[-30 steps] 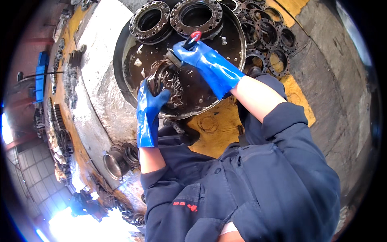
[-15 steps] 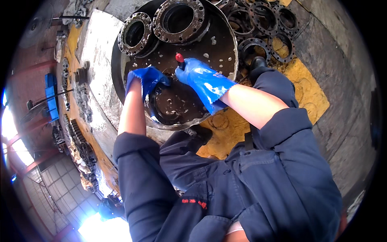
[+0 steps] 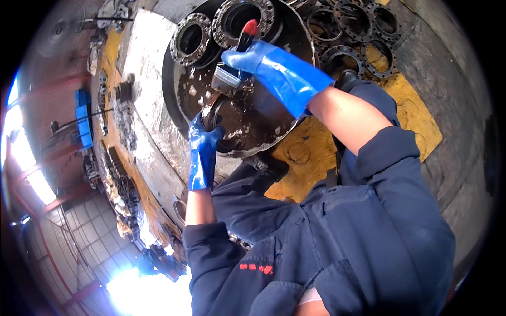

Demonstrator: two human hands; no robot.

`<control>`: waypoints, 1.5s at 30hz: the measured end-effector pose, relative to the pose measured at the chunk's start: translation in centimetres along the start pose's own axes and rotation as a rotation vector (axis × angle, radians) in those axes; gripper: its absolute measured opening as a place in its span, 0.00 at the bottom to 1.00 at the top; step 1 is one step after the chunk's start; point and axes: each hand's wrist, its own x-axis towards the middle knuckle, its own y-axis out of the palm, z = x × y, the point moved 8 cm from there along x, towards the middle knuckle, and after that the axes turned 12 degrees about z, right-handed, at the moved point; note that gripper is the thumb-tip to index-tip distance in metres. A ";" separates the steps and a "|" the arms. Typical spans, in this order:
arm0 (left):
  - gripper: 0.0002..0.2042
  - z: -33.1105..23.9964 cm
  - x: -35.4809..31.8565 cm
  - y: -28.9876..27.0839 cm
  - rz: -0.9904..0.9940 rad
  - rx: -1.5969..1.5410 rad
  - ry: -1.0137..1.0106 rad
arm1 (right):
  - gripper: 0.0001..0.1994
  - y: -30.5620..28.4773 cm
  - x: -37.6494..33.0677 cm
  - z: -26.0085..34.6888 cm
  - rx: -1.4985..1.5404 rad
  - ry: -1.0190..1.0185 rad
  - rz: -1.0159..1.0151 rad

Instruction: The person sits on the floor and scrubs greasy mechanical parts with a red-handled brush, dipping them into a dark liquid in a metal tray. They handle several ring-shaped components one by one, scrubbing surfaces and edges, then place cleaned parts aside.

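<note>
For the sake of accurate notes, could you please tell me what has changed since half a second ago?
The right hand has moved forward, toward the flanged rings, bringing the metal head of the tool into view. The left hand has drawn back and now holds the dark ring by its left side. The right hand still holds the tool; the flanged rings stay in the basin.

Glossy blue gloves [image 3: 284, 71], navy sleeves [image 3: 392, 155]
</note>
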 end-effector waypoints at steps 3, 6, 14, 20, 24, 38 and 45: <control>0.25 0.8 -1.1 -0.4 0.015 0.007 0.082 | 0.21 3.6 0.2 2.0 0.048 -0.205 0.177; 0.22 1.4 -0.9 -0.2 -0.036 -0.012 0.088 | 0.21 8.7 -1.0 2.7 -0.037 -0.291 0.334; 0.24 -1.9 0.6 2.1 0.033 -0.105 0.082 | 0.22 3.8 3.5 -2.4 -0.092 -0.138 0.165; 0.29 -1.6 1.2 2.4 0.074 -0.132 0.036 | 0.22 1.7 3.0 -9.0 -0.077 0.075 -0.014; 0.27 1.0 1.9 1.0 0.045 -0.086 0.015 | 0.23 3.3 2.3 -9.6 -0.352 0.228 -0.018; 0.22 3.2 3.1 0.5 -0.031 -0.270 0.097 | 0.19 7.0 -1.8 2.6 -0.108 -0.092 0.275; 0.26 1.5 2.9 1.0 0.037 -0.111 -0.009 | 0.22 1.9 2.8 -2.6 -0.200 0.050 0.046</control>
